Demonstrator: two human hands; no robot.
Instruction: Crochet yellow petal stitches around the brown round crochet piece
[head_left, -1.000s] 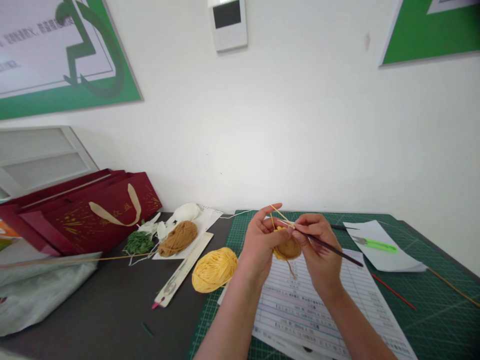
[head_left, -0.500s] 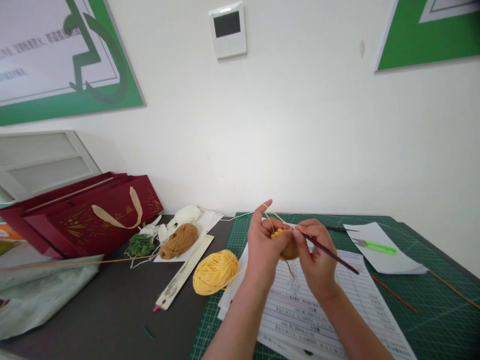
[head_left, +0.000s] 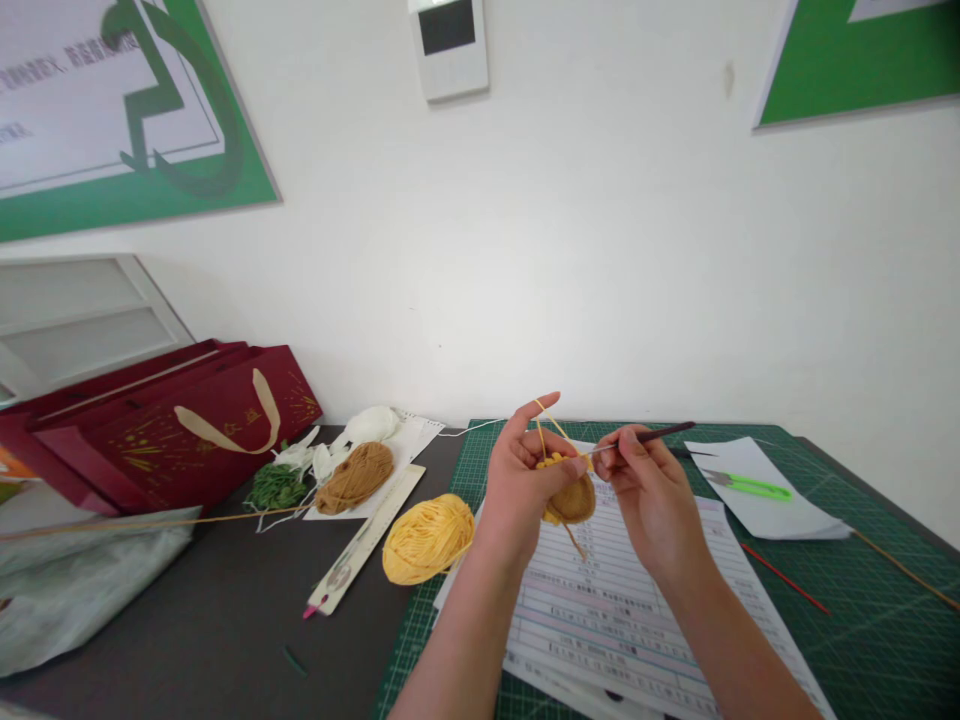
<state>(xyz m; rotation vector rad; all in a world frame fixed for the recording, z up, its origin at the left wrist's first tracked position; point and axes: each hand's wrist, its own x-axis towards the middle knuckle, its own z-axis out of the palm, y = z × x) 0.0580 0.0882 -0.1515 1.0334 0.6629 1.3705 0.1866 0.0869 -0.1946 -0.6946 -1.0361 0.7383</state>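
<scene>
My left hand (head_left: 517,475) pinches a small round crochet piece (head_left: 576,500), brown in the middle with yellow stitches along its edge. Yellow yarn runs over the raised left index finger and down to the piece. In my right hand (head_left: 649,490) is a crochet hook (head_left: 664,432) with a dark handle, held between thumb and fingers. Its thin metal shaft points left and meets the yellow yarn at the top edge of the piece. A brown yarn tail hangs below the piece. Left of my forearm lies a yellow yarn ball (head_left: 427,538).
Printed sheets (head_left: 600,620) lie under my hands on a green cutting mat (head_left: 885,590). To the right are green-handled snips (head_left: 757,487) on white paper and a red stick (head_left: 787,580). Leftward are a ruler (head_left: 367,540), brown yarn (head_left: 356,477), green yarn (head_left: 277,487) and a red paper bag (head_left: 180,430).
The hook's handle has swung from pointing down-right to pointing up-right. My right hand has turned and moved slightly away from the left, leaving more of the brown crochet piece showing.
</scene>
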